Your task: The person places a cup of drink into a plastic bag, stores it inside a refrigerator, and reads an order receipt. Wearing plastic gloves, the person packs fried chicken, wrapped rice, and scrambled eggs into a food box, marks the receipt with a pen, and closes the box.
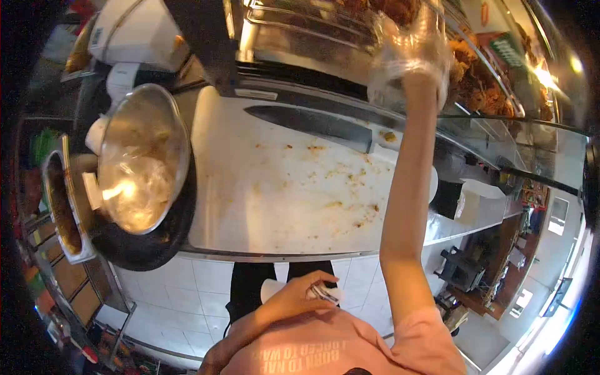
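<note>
My right hand (409,47) is covered by a clear plastic glove and reaches up into a glass-fronted display case. Pieces of fried chicken (478,84) lie beside it. Glare on the plastic hides its fingers, so I cannot tell if it holds a piece. Close to my waist, my left hand (299,297) is closed around a shiny silver metal object (323,292), with something white and paper-like (270,289) under it. A large knife (309,125) with a white handle lies at the back of the crumb-strewn white cutting board (269,194).
A metal bowl (178,181) holding clear plastic stands tilted left of the board, over a dark round pan (134,253). A long narrow container (65,206) is farther left. The display case's glass panel (519,140) juts out on the right.
</note>
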A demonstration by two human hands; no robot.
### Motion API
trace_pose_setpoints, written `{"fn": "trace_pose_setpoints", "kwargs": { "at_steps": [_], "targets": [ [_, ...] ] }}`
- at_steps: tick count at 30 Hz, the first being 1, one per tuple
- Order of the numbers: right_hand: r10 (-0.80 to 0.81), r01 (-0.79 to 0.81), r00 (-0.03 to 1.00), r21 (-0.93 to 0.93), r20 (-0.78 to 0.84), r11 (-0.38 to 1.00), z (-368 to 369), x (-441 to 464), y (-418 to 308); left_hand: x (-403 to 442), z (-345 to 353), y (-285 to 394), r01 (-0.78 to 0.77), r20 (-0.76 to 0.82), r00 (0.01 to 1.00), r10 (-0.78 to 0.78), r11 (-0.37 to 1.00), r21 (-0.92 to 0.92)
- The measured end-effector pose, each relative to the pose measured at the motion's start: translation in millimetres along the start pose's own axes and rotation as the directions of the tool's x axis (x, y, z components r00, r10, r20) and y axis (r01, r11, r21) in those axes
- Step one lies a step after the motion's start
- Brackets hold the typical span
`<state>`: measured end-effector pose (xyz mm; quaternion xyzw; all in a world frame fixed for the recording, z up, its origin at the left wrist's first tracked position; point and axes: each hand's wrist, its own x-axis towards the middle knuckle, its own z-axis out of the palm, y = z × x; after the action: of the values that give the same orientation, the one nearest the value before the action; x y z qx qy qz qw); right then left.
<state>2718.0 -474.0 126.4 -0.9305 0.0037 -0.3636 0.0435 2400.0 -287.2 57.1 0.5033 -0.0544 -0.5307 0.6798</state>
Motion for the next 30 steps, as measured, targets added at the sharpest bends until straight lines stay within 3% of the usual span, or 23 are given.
{"fn": "trace_pose_setpoints", "kwargs": {
  "at_steps": [5,7,9,11,12,14,17,20,25,28,30],
  "targets": [
    [0.155,-0.165,0.984,0.133,0.085,0.977,33.2,16.0,11.4,13.8,13.2,-14.3,0.134,0.108,0.985,-0.132,0.991,-0.006],
    [0.274,-0.3,0.954,0.368,0.123,0.88,41.4,14.1,13.8,16.5,15.0,-18.0,0.137,0.129,0.983,-0.13,0.99,-0.043],
    [0.407,-0.43,0.891,0.669,0.203,0.606,45.0,6.1,16.8,18.4,20.8,-29.7,0.074,0.125,0.99,-0.061,0.992,-0.104],
    [0.477,-0.485,0.792,0.867,0.381,0.113,41.0,0.9,15.8,18.8,24.7,-43.4,0.182,0.213,0.968,-0.129,0.951,-0.251],
    [0.476,-0.464,0.75,0.878,0.46,-0.117,36.4,-2.6,14.8,17.8,24.6,-46.6,0.238,0.258,0.953,-0.158,0.919,-0.316],
    [0.425,-0.414,0.69,0.801,0.586,-0.432,25.8,-11.5,12.7,16.9,23.5,-41.9,0.226,0.255,0.953,-0.165,0.946,-0.232],
    [0.283,-0.374,0.657,0.628,0.699,-0.683,-1.3,-35.0,0.2,14.5,25.2,-45.3,0.171,0.209,0.969,-0.134,0.97,-0.174],
    [0.105,-0.394,0.649,0.451,0.754,-0.801,-34.4,-59.6,-17.4,14.4,28.6,-41.2,0.143,0.176,0.978,-0.112,0.973,-0.18],
    [-0.192,-0.566,0.704,0.377,0.684,-0.733,-82.6,-82.7,-32.0,16.5,34.3,-31.0,0.134,0.15,0.981,-0.119,0.987,-0.091],
    [-0.449,-0.59,0.7,0.096,0.555,-0.801,-86.0,-88.9,-39.1,12.9,39.3,-26.4,0.085,0.129,0.989,-0.069,0.988,-0.127],
    [-0.475,-0.629,0.663,0.087,0.578,-0.773,-98.7,-89.5,-41.7,13.6,41.1,-30.4,0.077,0.143,0.988,-0.054,0.984,-0.161]
  ]
}}
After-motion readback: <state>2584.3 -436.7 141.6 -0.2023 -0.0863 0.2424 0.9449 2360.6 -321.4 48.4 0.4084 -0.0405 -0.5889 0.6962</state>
